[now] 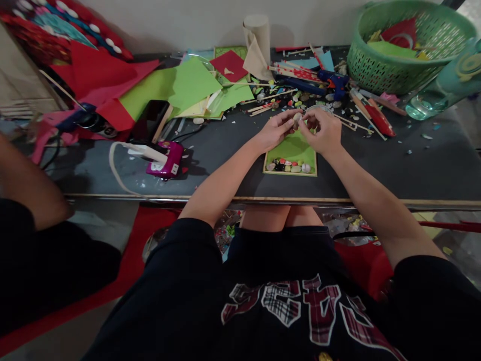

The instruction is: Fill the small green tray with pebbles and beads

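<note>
My left hand (277, 130) and my right hand (323, 131) meet above a green card (289, 149) with a pale raised border. Between the fingertips of both hands is a small pale pebble (296, 119); its far side is hidden by the fingers. Along the card's near edge lies a row of pebbles (295, 169), some plain and some painted red, black or green. Just behind my right hand, the rim of a clear round dish (319, 108) shows in part.
Scattered pebbles, sticks and a blue glue gun (334, 82) lie behind my hands. At the right stand a green basket (398, 75) and a tilted bottle (439, 90). To the left are coloured sheets (191, 85), a phone (150, 118) and a purple power adapter (171, 159). Another person's arm (30, 180) is far left.
</note>
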Tool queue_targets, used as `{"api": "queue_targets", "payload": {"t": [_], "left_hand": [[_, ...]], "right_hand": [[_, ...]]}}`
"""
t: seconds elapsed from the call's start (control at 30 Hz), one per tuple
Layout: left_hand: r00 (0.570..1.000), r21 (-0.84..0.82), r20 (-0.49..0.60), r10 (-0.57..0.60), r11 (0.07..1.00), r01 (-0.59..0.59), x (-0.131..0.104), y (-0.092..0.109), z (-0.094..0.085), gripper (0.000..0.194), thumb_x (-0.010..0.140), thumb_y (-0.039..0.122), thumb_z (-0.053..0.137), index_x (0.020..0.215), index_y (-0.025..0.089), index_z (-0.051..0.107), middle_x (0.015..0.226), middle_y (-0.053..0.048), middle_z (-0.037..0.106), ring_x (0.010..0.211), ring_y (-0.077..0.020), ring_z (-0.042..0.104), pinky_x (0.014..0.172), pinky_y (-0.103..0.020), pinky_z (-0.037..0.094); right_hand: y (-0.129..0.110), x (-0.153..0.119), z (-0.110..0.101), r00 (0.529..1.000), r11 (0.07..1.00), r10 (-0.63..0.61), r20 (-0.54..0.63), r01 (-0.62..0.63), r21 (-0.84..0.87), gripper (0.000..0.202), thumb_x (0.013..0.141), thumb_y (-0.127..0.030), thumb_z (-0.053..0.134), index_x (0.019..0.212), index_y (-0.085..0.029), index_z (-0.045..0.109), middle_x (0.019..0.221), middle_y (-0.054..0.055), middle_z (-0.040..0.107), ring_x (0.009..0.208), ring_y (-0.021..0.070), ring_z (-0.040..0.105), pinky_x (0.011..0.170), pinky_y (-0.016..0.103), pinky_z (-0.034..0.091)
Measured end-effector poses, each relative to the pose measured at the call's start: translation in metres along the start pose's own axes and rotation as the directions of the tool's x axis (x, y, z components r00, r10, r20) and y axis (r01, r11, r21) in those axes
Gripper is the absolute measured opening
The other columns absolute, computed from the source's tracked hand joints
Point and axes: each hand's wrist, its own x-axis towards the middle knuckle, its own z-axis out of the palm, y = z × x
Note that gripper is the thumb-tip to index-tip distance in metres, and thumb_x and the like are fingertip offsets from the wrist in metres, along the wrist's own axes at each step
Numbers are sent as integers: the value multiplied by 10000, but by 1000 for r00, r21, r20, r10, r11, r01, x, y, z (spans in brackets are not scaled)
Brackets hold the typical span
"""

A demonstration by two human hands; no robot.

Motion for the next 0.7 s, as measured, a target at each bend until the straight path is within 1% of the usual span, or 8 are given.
{"api": "queue_targets", "payload": {"t": [0.1, 0.27, 0.33, 0.43, 0.5, 0.57, 0.63, 0.7], "left_hand": [[1000, 17, -13, -6, 1000, 6, 0, 0, 0, 443, 901, 539, 713, 1250, 269, 681, 1190, -46, 712, 1134, -210, 682, 926, -324, 544], [1000, 17, -21, -21, 1000, 21, 1, 1, 1, 448, 926, 536, 680, 1262, 241, 678, 1109, -69, 713, 1107, -220, 690, 921, -343, 546], [999, 16, -32, -25, 1000, 25, 1, 2, 0, 452, 921, 538, 686, 1254, 232, 687, 1123, -72, 712, 1077, -212, 697, 907, -331, 550], [999, 36, -36, -26, 999, 28, 0, 7, -3, 452, 913, 530, 698, 1254, 233, 695, 1184, -73, 712, 1041, -190, 703, 893, -301, 552], [1000, 77, 8, -22, 997, 22, -2, 13, -3, 467, 909, 532, 700, 1277, 247, 688, 1231, -70, 710, 1047, -185, 703, 889, -287, 551], [996, 149, 88, -6, 989, -7, -5, 20, -1, 490, 906, 526, 700, 1311, 253, 672, 1295, -72, 697, 1083, -193, 694, 901, -288, 551], [982, 258, 187, 0, 965, -49, -9, 28, 2, 486, 909, 485, 702, 1324, 236, 664, 1346, -86, 680, 1125, -208, 679, 942, -306, 543], [957, 390, 289, -18, 915, -101, -12, 35, 6, 440, 915, 412, 699, 1312, 224, 675, 1358, -99, 678, 1158, -224, 666, 993, -329, 525]], "right_hand": [[2, 1, 2, 1000, 1000, 8, 21, -8, 0, 540, 955, -732, 422, 915, -247, 657, 749, 58, 689, 798, 248, 701, 855, 444, 584], [8, 3, 6, 999, 998, -8, 41, 5, 64, 581, 969, -756, 371, 947, -248, 653, 774, 48, 692, 775, 230, 703, 827, 429, 600], [12, 5, 5, 1000, 996, 11, 8, -12, 91, 620, 971, -774, 326, 965, -247, 653, 805, 54, 701, 776, 230, 700, 804, 435, 607], [21, 9, -1, 992, 990, 98, -78, -89, 109, 674, 970, -795, 271, 975, -245, 661, 822, 62, 721, 766, 232, 701, 761, 433, 608], [30, 13, -7, 980, 984, 154, -125, -142, 104, 694, 968, -804, 254, 984, -254, 678, 831, 63, 745, 763, 226, 704, 755, 416, 604], [40, 16, -13, 972, 983, 180, -152, -170, 73, 694, 966, -806, 263, 983, -267, 700, 861, 62, 770, 778, 225, 712, 780, 407, 599], [50, 17, -17, 969, 981, 195, -153, -195, 19, 668, 965, -791, 317, 958, -259, 720, 898, 69, 782, 814, 250, 726, 828, 434, 595], [57, 16, -19, 965, 973, 220, -141, -227, -33, 626, 958, -763, 401, 924, -234, 734, 902, 83, 781, 845, 288, 735, 873, 488, 587]]}}
